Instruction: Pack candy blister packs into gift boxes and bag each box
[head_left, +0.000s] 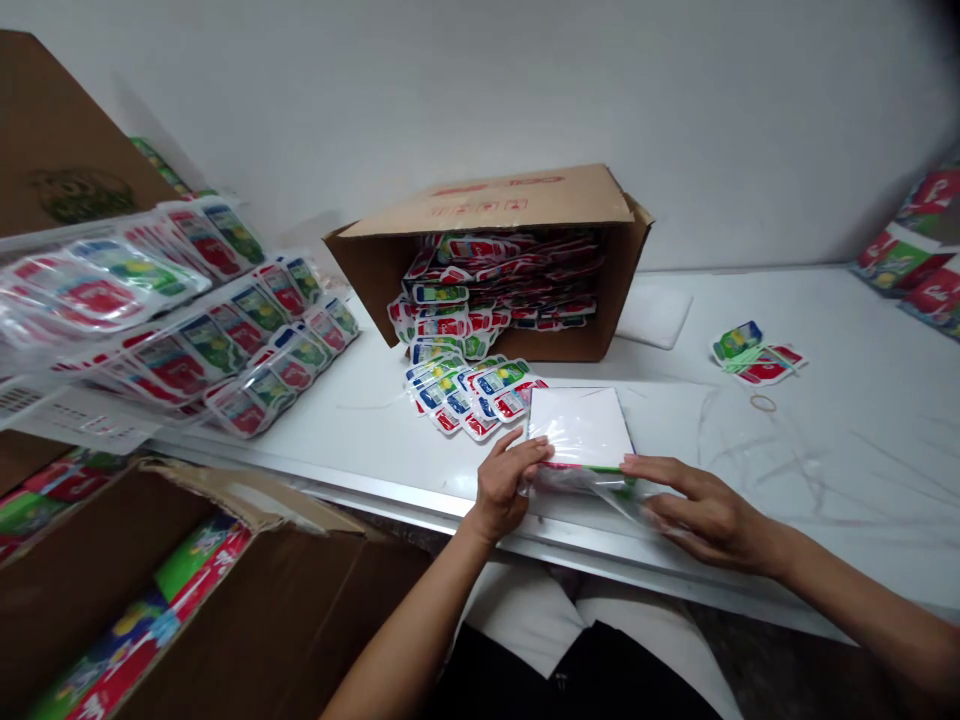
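Observation:
At the table's front edge lies a flat packet with a white face (581, 425) and some red and green at its near edge. Loose clear plastic film (600, 482) hangs from its near side. My left hand (504, 487) grips the packet's left near corner, thumb or finger on the white face. My right hand (709, 512) touches the right near corner with its index finger, while its other fingers are closed on the plastic film. Just behind the packet, a loose pile of red, green and blue bottle-shaped sachets (472, 390) spreads over the table.
A cardboard box (495, 205) lies on its side, full of sachets. Plastic-wrapped rows of sachets (225, 340) stand at left, above an open carton (300, 560) of printed boxes. At right are a small sachet bundle (757, 355), a rubber band (763, 403) and printed cartons (915, 260).

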